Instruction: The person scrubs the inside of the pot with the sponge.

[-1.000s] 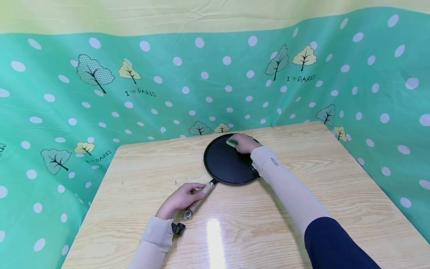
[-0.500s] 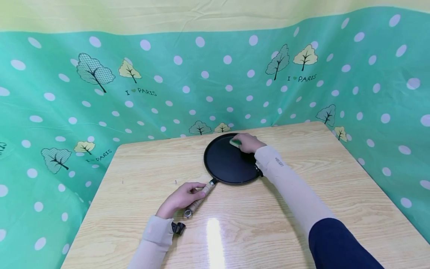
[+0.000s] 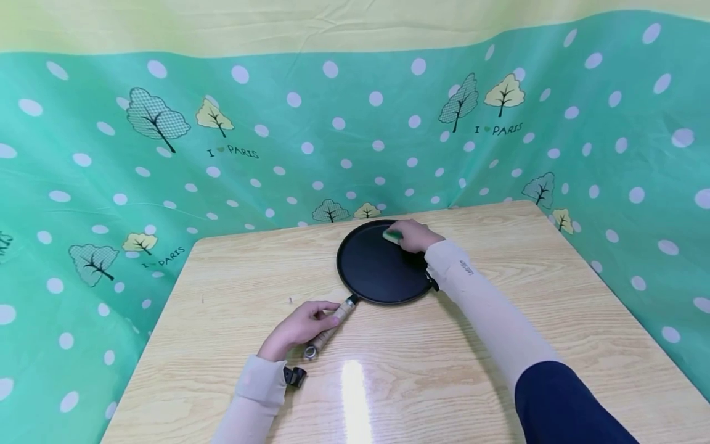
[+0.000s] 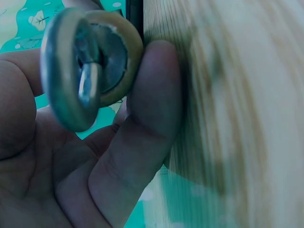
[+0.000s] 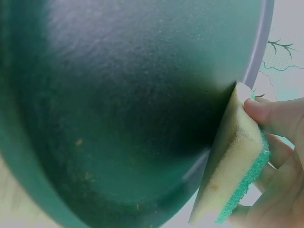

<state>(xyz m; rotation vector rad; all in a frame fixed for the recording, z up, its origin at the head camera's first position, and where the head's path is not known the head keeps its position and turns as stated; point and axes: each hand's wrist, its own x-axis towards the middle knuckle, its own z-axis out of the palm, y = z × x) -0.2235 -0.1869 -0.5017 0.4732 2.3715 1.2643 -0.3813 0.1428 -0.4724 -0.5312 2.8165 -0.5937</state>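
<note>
A flat round black pan (image 3: 377, 271) lies on the wooden table, its wood-look handle (image 3: 327, 333) pointing toward the near left. My left hand (image 3: 302, 324) grips that handle between thumb and fingers; the metal hanging ring (image 4: 71, 71) at its end shows large in the left wrist view. My right hand (image 3: 413, 235) is over the pan's far right part and pinches a sponge (image 5: 232, 156). Pale yellow on one side and green on the other, the sponge has its yellow side toward the pan near the rim. The right hand hides part of the pan's right edge.
The pale wooden table (image 3: 233, 277) ends at a green dotted curtain (image 3: 333, 123) behind and at both sides. A tiny object (image 3: 290, 301) lies left of the pan. Small brownish specks (image 5: 79, 142) show on the pan's surface.
My right hand has slid a little to the right across the pan with the sponge. The left hand and the pan stay in place.
</note>
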